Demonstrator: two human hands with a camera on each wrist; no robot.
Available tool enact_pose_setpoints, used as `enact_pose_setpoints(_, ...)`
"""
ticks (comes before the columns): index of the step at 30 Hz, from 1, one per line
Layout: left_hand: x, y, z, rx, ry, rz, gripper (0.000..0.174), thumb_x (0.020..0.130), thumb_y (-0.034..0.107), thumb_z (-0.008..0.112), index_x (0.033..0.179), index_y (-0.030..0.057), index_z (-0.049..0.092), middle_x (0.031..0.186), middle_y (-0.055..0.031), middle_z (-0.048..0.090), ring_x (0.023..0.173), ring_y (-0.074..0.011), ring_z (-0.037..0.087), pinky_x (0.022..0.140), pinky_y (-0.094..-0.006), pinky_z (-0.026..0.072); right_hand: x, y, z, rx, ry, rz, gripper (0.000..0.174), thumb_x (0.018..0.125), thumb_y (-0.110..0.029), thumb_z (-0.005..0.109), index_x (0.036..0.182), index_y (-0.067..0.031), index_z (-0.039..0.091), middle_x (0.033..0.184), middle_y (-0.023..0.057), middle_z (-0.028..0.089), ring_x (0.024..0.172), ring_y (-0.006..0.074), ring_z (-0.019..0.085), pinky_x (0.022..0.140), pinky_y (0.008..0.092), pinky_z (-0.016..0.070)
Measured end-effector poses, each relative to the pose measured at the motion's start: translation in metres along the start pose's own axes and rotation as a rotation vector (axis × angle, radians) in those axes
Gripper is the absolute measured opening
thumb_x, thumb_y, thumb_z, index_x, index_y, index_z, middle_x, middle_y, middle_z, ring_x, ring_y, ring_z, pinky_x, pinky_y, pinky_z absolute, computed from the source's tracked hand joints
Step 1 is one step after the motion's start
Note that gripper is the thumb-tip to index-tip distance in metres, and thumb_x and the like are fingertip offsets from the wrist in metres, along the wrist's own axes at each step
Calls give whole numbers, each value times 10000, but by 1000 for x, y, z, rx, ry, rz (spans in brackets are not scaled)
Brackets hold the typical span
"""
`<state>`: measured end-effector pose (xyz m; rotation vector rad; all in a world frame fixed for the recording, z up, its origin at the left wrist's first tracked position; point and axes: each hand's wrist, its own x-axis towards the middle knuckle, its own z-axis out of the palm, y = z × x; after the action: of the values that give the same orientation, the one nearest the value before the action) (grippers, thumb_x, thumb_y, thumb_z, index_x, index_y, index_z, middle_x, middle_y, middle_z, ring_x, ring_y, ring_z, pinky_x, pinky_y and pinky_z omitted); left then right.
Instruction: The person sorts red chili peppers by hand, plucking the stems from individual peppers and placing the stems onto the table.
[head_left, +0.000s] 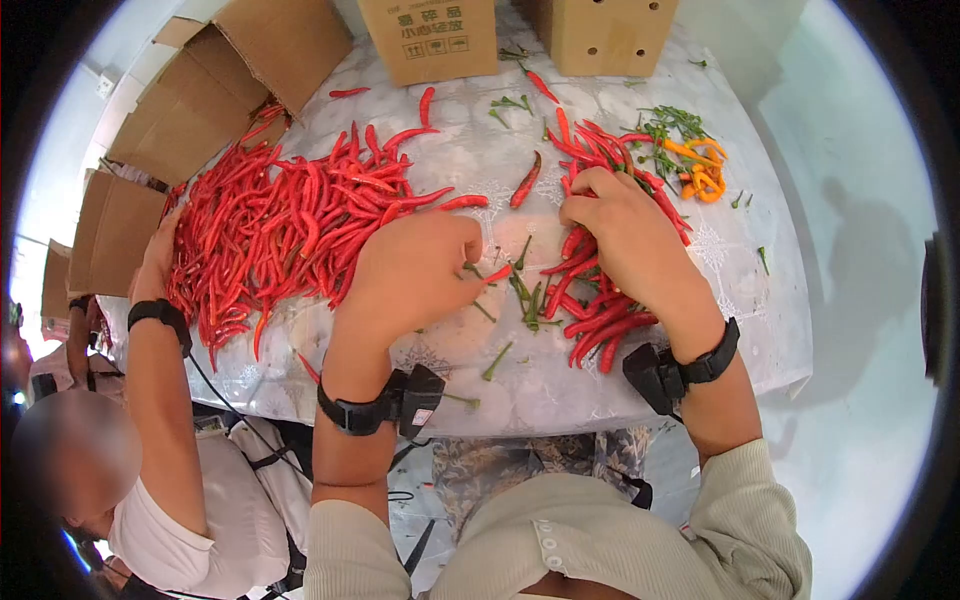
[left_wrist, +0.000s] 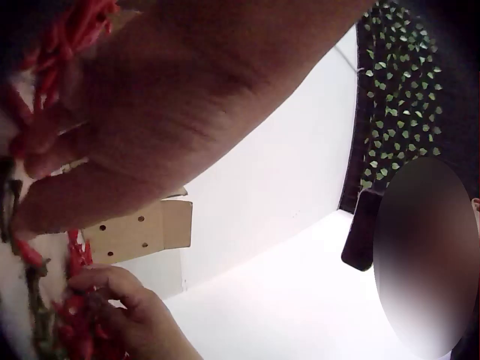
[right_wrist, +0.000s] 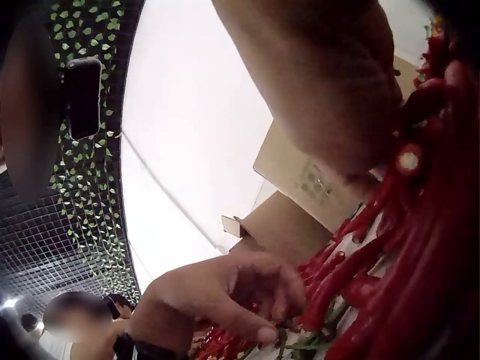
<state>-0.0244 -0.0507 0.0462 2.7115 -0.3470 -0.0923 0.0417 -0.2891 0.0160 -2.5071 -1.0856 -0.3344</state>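
Note:
The left hand [head_left: 405,270] has curled fingers and pinches a small red chili pepper [head_left: 498,274] between thumb and fingertips, above loose green stems [head_left: 525,295]. In the left wrist view that pepper [left_wrist: 30,253] shows just past the fingertips. Bent over the right-hand pile of red peppers [head_left: 610,325], the right hand [head_left: 635,235] curls its fingers round some peppers; its palm hides how many. A destemmed pepper end [right_wrist: 409,161] lies close by it in the right wrist view. A large heap of red peppers [head_left: 290,225] spreads left of the left hand.
Cardboard boxes [head_left: 430,40] stand along the far side and at the left. Orange peppers [head_left: 708,180] and green stems [head_left: 680,122] lie beyond the right hand. A darker pepper [head_left: 526,180] lies between the piles. Another person's hand [head_left: 155,260] touches the heap's left edge.

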Motion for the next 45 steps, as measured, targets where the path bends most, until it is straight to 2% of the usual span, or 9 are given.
enact_pose_setpoints(4,1,-11,11,-53,1,121,278,624,96,751,875,59,637,760,-114,583,710,-267,603,627,-378,476,1,3,-4,-41,-93,-34,138,762,-32,584,864,-35,678,985,113,629,1007,305,588,863,397,493)
enact_pose_setpoints(10,10,-7,23,-94,-20,200,265,674,23,737,915,46,631,808,-103,576,812,-254,633,700,-353,509,3,16,9,64,5,-74,189,779,-21,581,928,-35,696,922,116,655,943,299,621,857,391,496)
enact_pose_setpoints(16,16,11,33,-529,-34,354,241,760,39,726,983,24,635,932,-102,614,827,-199,644,735,-325,535,13,-1,-2,304,413,138,111,892,-84,621,954,-1,661,949,114,686,874,291,666,765,366,523)
enact_pose_setpoints(19,9,2,6,-588,-64,199,229,759,43,737,959,5,633,951,-102,634,802,-177,639,695,-314,529,14,-5,-8,516,527,253,125,933,-126,627,969,-8,647,882,97,679,774,200,676,694,315,522)
enact_pose_setpoints(25,-23,-25,-32,-120,-147,-138,261,666,205,799,789,38,641,729,-143,628,764,-317,643,663,-385,498,16,-1,2,685,551,307,178,988,-192,585,1063,-31,595,820,73,648,679,106,645,626,269,512)
enact_pose_setpoints(28,-23,-29,-20,22,-180,-84,216,670,125,766,781,18,615,680,-133,600,685,-247,640,613,-359,488,15,1,1,674,529,296,181,988,-193,586,1064,-29,582,832,72,651,674,110,645,618,264,515)
enact_pose_setpoints(31,-16,-28,12,206,-97,141,147,667,76,687,756,20,584,706,-166,604,697,-332,630,603,-407,478,16,-1,2,739,546,329,174,992,-191,579,1051,-27,581,838,65,643,679,112,648,617,257,519)
enact_pose_setpoints(34,-16,-9,15,205,-99,78,120,664,55,635,762,25,573,710,-165,607,703,-363,619,597,-448,468,16,1,3,736,543,317,178,994,-194,577,1052,-26,579,843,59,637,687,118,654,630,256,523)
enact_pose_setpoints(45,14,26,44,-448,-42,210,186,801,55,668,943,19,554,747,-116,632,723,-282,655,631,-379,497,15,-2,-1,748,528,296,184,996,-203,580,1042,-24,588,832,47,631,682,102,641,619,248,509)
